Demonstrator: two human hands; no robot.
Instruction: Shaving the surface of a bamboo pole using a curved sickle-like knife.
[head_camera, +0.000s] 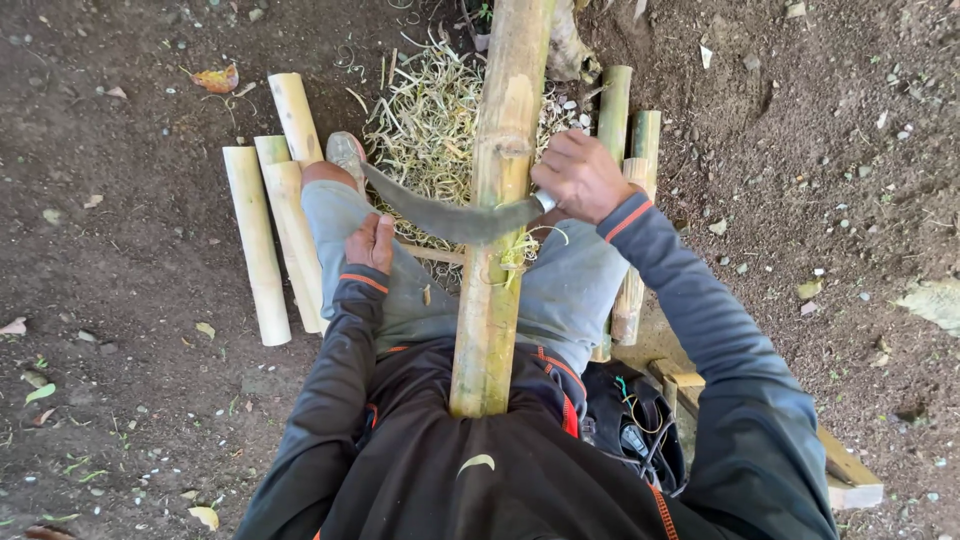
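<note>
A long greenish-yellow bamboo pole (497, 190) runs from my lap away to the top of the view. Across it lies a curved dark blade (440, 215), its edge against the pole where thin shavings curl off. My right hand (578, 175) is closed around the blade's handle at the pole's right side. My left hand (371, 243) presses on the blade's back end at the left, above my grey-trousered knee.
Several cut bamboo lengths (262, 230) lie on the dirt at the left, and more (628, 150) at the right. A heap of pale shavings (425, 120) sits behind the pole. A wooden plank (845, 475) and a black bag (625, 420) are beside my right hip.
</note>
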